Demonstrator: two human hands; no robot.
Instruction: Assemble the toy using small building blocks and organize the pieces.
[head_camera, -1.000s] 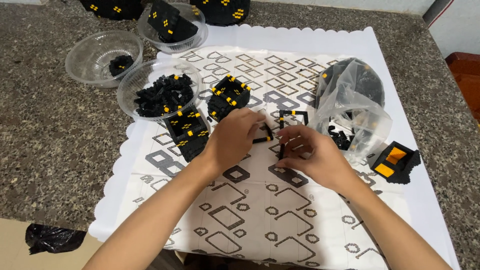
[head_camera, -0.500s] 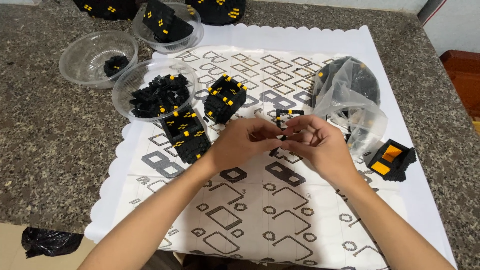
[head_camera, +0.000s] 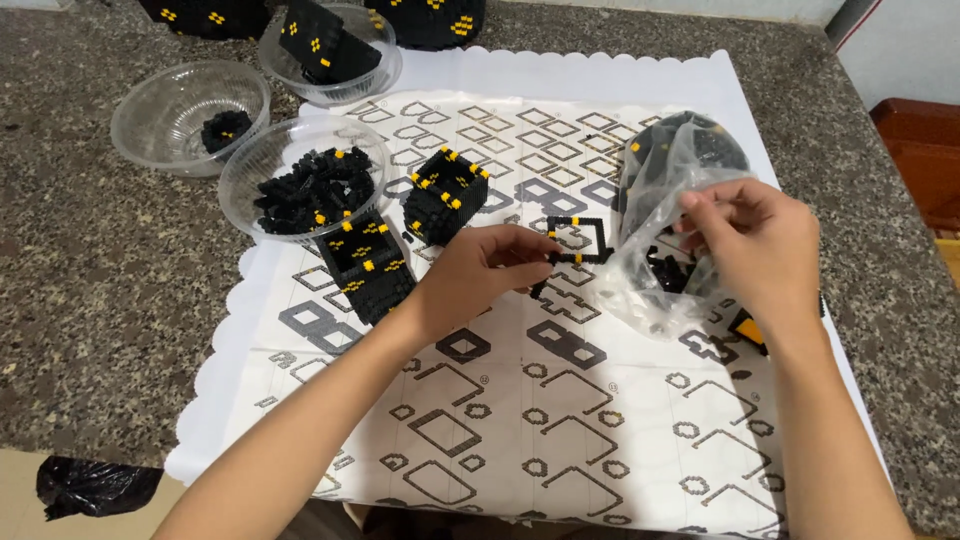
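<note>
The left hand pinches a square black brick frame over the patterned white mat, while the right hand grips a clear plastic bag on the granite counter.

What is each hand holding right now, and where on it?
Left hand pinches the square black brick frame at its left edge. Right hand grips the clear plastic bag at its upper rim.

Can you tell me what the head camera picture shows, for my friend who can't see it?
The left hand pinches a small square frame of black and yellow bricks over a patterned white mat, while the right hand touches a clear plastic bag. Clear bowls of black bricks sit to the left.
</note>
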